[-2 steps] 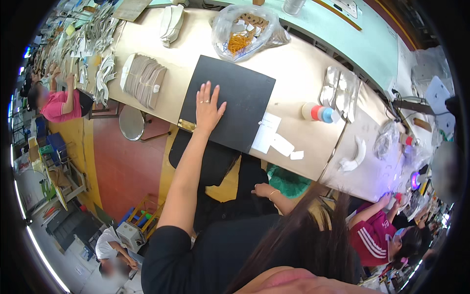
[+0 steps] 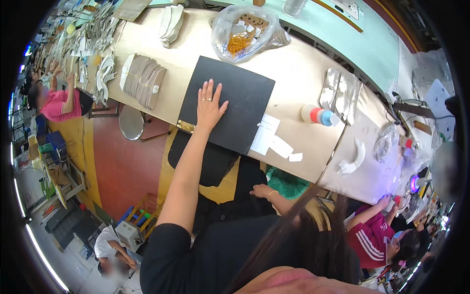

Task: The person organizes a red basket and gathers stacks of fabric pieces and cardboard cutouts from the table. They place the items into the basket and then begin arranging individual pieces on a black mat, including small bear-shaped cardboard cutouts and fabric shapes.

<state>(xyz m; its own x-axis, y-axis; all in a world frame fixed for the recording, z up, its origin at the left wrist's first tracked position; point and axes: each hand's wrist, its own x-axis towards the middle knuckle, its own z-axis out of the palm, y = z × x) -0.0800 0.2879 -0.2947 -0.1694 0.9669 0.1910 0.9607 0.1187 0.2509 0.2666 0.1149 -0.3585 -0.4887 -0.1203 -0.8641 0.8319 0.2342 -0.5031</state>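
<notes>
My left hand lies palm down near the middle-left of a flat black square board, fingers stretched out and holding nothing. A brass-coloured fitting sits at the board's near left edge, close to my wrist. Down by my black-clad lap, off the table, rests my right hand. Its fingers look curled, and whatever they may hold is hidden. Beside the board's right edge are a white paper sheet and small white cards.
Left of the board stands a banded stack of grey-brown pieces. Behind it, a clear plastic bag holds orange bands and cut pieces. A blue-and-red-banded bottle and silvery pieces lie rightward. Co-workers sit left and right.
The view has shifted very slightly. My left hand stays flat on the board, and my right hand remains by my lap.
</notes>
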